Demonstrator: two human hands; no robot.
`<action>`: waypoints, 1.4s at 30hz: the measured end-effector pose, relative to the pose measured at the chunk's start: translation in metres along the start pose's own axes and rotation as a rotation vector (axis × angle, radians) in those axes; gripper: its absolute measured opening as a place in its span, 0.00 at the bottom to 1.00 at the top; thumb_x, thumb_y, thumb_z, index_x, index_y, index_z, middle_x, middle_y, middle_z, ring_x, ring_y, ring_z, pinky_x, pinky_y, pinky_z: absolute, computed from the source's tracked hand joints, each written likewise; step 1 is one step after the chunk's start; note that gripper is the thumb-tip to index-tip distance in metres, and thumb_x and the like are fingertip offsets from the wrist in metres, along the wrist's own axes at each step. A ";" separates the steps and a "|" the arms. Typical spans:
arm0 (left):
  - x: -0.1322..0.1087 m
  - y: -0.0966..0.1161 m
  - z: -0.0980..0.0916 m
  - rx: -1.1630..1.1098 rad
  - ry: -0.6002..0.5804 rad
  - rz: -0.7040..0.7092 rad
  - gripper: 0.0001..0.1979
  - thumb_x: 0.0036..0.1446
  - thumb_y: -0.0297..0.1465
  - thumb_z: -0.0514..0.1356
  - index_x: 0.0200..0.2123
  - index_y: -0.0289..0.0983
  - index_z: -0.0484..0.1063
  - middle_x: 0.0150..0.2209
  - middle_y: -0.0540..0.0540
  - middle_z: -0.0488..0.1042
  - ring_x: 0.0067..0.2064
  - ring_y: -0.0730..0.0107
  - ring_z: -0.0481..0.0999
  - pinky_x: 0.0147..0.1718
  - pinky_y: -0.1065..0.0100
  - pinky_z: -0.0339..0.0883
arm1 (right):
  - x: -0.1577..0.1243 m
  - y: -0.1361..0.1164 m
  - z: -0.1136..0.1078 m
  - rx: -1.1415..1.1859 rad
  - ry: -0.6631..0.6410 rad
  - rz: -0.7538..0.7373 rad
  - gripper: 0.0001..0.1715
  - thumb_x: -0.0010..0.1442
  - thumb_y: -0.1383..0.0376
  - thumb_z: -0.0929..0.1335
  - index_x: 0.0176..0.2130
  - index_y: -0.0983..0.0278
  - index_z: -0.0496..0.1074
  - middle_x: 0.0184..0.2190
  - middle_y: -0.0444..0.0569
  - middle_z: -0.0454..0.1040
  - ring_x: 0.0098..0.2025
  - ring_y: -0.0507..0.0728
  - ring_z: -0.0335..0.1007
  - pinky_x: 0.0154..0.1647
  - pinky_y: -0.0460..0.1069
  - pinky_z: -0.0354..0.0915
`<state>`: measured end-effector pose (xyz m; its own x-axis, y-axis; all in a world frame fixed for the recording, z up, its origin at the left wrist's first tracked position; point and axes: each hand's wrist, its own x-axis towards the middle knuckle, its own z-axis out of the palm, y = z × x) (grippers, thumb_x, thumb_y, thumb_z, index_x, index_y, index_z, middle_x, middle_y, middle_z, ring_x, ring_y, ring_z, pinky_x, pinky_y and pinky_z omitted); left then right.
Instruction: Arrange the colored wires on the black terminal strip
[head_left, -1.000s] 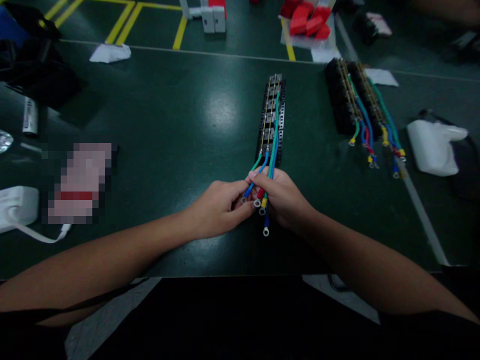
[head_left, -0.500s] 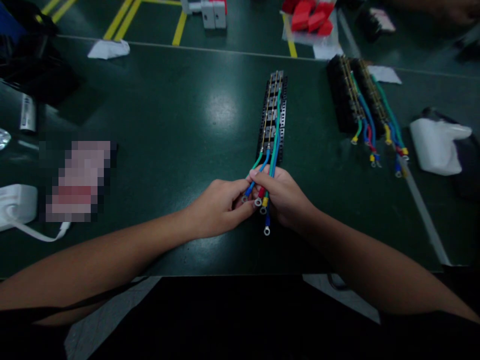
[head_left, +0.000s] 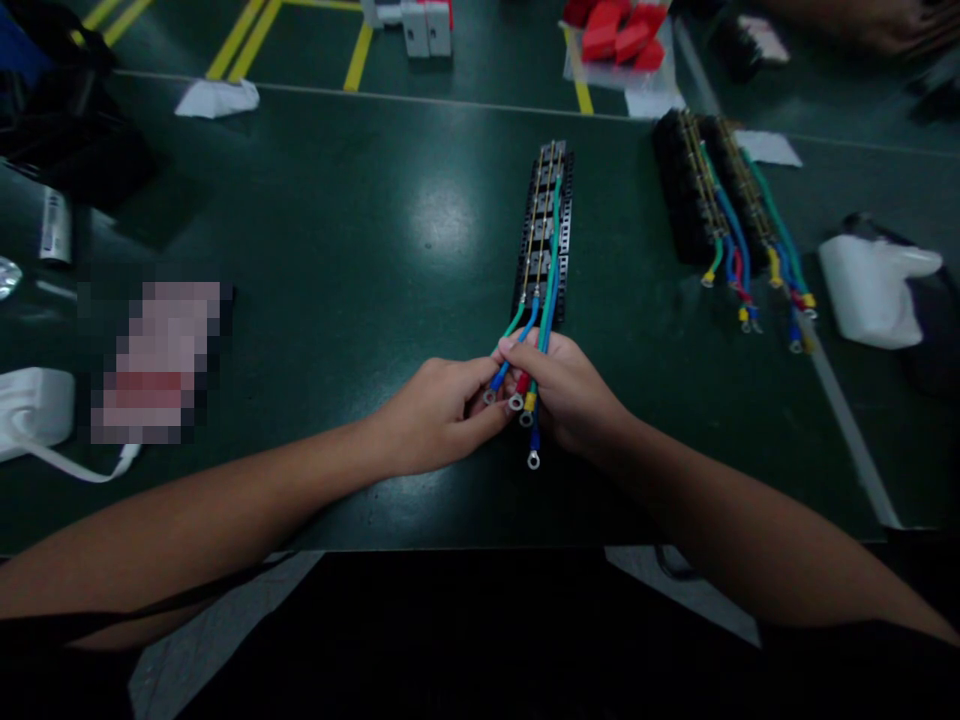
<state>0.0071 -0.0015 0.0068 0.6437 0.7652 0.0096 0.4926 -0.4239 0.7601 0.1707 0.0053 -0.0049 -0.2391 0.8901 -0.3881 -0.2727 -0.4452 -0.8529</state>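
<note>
A white cable [head_left: 79, 471] runs from a boxy white plastic block [head_left: 52, 393] to a blurred pink slab [head_left: 161, 350] — a crumpled white sheet [head_left: 217, 98] lies beyond.

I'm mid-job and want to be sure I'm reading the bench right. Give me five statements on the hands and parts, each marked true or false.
1. The right hand grips the wires. True.
2. The left hand is at the red parts. False: its fingers are by the ends of the wires.
3. The strip lies on the table. True.
4. The two wired blocks sit left of the strip. False: they sit to its right.
5. The wires end in bare strands. False: ring terminals show at their ends.
</note>
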 end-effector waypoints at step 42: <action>-0.008 0.001 0.002 0.314 0.362 0.176 0.09 0.63 0.32 0.57 0.30 0.35 0.67 0.21 0.55 0.65 0.21 0.79 0.63 0.21 0.74 0.53 | 0.001 0.004 -0.001 0.038 0.007 -0.010 0.14 0.55 0.58 0.73 0.28 0.64 0.68 0.19 0.39 0.65 0.21 0.48 0.60 0.24 0.45 0.57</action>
<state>0.0032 -0.0087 0.0063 0.5157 0.7646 0.3866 0.5831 -0.6438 0.4955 0.1708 0.0047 -0.0090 -0.2296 0.8950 -0.3825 -0.3106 -0.4398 -0.8426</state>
